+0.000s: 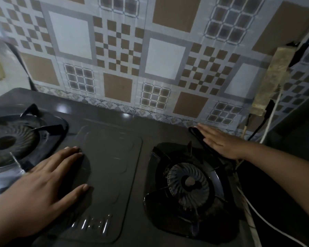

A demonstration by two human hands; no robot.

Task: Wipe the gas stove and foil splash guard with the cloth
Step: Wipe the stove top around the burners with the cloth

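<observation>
Gas stove (103, 175): a dark two-burner unit fills the lower frame, standing against the patterned foil splash guard (118, 50) that rises behind it.
Cloth (197, 138): a dark, thin fold lies at the stove's back right corner, just beyond the right burner (189, 182), under the right hand's fingers; it is hard to tell apart from the dark stove top.
Right hand (219, 141): flat and released, fingers straight, pressing down on the cloth, not curled round it.
Left hand (48, 175): flat and released, palm down on the centre panel beside the left burner (7, 141), holding nothing and seemingly bracing.
Slip risk: with only a flat press, the cloth could bunch or slide out from under the fingers, so that bare skin rubs the grime.
Snag risk: the cloth sits next to the right burner's pan-support prongs; a stroke toward them could catch it or shift the support.
Cable risk: a black cord and a white cable (268, 125) hang just right of the hand, below a taped strip on the wall (271, 77); a wide sweep could drag them.
Foil risk: hard rubbing may crease or tear the guard.
</observation>
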